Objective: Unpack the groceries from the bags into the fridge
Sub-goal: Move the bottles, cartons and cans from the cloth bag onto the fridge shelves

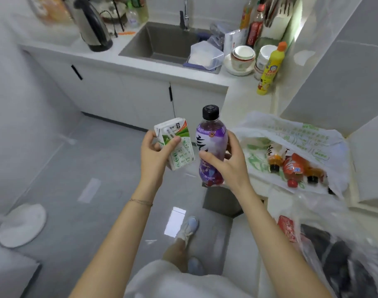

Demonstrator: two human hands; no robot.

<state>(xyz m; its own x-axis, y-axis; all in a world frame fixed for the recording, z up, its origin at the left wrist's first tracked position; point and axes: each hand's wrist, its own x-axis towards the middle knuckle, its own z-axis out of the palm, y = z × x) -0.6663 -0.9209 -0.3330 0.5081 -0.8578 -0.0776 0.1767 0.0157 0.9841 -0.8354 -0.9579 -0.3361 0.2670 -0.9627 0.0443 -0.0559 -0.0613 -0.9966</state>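
Note:
My left hand (153, 155) grips a small green-and-white drink carton (177, 145), held tilted above the floor. Just to its right, my right hand (228, 160) wraps around an upright purple bottle (211, 147) with a black cap. On the counter at the right lies an open white grocery bag (295, 134) with green print; several orange and red bottles (291, 166) lie inside it. A second clear plastic bag (325, 233) with dark contents sits nearer to me at the lower right. No fridge is in view.
A sink (162, 41) is set in the white counter ahead, with a kettle (91, 26) to its left. Bowls (241, 59) and a yellow bottle (269, 69) stand to the sink's right. A round white fan base (22, 224) rests on the grey floor at left.

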